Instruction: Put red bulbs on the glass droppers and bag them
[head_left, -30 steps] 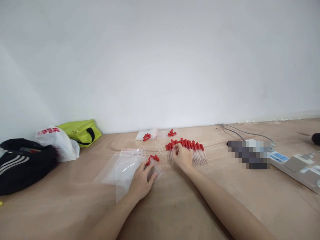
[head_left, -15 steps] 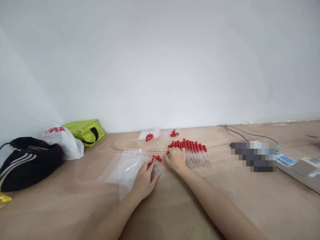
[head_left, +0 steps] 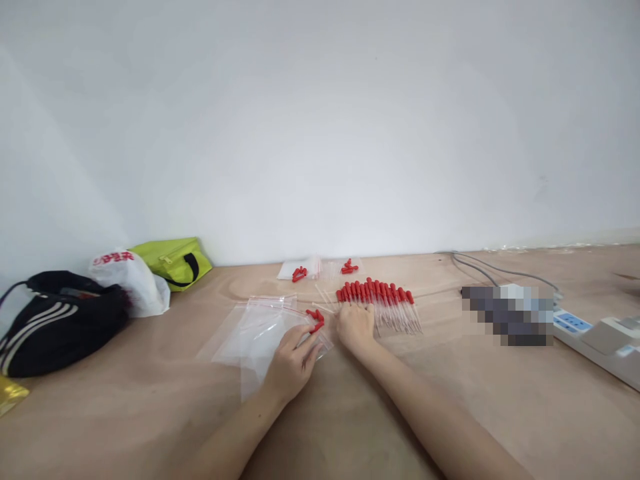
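Note:
My left hand [head_left: 293, 360] pinches a red rubber bulb [head_left: 316, 329] between thumb and fingertips, above the corner of some clear zip bags [head_left: 260, 333]. More loose red bulbs [head_left: 313, 314] lie just beyond those fingertips. Close by on the right, my right hand [head_left: 356, 325] is closed, and a thin clear dropper tube [head_left: 323, 307] points out from its fingers to the left; the fingertips are partly hidden. Beside and behind this hand, several droppers [head_left: 395, 308] with red bulbs lie in a slanted row, bulbs toward the wall.
Near the wall are two small bags with red bulbs [head_left: 299, 274] [head_left: 349, 267]. On the left sit a black striped bag [head_left: 60, 327], a white plastic bag [head_left: 131, 283] and a lime green pouch [head_left: 173, 262]. A power strip [head_left: 600, 340] with grey cables [head_left: 505, 271] lies right, beside a blurred-out object [head_left: 510, 317].
My left hand has shifted slightly right and up, bringing the red bulb nearer my right hand. The right hand has turned a little, and a tube now points left from its fingers.

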`<state>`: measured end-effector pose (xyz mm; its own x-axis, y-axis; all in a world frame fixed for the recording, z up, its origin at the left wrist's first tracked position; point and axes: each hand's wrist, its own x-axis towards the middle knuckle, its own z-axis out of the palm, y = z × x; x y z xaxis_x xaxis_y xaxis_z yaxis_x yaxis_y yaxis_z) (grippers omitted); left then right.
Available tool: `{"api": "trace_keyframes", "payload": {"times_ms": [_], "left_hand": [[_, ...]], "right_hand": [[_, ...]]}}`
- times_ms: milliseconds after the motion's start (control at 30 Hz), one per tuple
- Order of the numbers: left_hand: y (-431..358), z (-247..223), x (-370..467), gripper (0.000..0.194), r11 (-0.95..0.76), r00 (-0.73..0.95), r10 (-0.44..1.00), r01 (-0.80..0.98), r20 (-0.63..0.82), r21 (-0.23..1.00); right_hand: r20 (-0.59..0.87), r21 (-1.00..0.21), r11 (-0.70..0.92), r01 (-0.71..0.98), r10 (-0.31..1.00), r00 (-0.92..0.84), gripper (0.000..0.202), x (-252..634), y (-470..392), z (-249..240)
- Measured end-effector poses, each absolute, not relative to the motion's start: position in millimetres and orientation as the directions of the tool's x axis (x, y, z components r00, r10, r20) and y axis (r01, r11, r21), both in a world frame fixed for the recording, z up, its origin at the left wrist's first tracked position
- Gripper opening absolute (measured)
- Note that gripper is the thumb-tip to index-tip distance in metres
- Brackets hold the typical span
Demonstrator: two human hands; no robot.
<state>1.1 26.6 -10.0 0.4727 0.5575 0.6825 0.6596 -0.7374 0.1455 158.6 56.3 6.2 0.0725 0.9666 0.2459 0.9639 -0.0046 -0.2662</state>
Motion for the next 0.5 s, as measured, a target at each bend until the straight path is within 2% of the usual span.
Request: {"api": "trace_keyframes", "payload": {"times_ms": [100,200,300,400,500], "left_hand": [[22.3,-11.3,4.2,0.025,-0.781,0.497,0.548,0.593,0.673,0.198],[16.9,-11.5,8.5,0.026,-0.79,0.525,0.579,0.551,0.624,0.269],[11.4,-7.2,13.3,0.023,-0.76,0.548,0.638,0.563,0.541,0.326],[8.2,-1.4,16.1,0.017,-0.709,0.546,0.697,0.623,0.464,0.332],[9.2,0.4,16.7,0.016,-0.687,0.532,0.713,0.661,0.457,0.302]], "right_hand": [[0.271,-0.266,0.043,0.963,0.962,0.032,0.016,189.8,35.2,1.4],[0.346,-0.295,0.193,0.936,0.934,-0.083,0.016,228.7,11.1,-9.1],[0.348,-0.353,0.328,0.876,0.915,-0.202,0.015,258.8,-7.1,-15.8],[0.335,-0.398,0.386,0.832,0.906,-0.26,0.01,269.5,-14.4,-14.0],[0.345,-0.426,0.429,0.797,0.891,-0.296,0.011,264.0,-14.6,-9.2]]}}
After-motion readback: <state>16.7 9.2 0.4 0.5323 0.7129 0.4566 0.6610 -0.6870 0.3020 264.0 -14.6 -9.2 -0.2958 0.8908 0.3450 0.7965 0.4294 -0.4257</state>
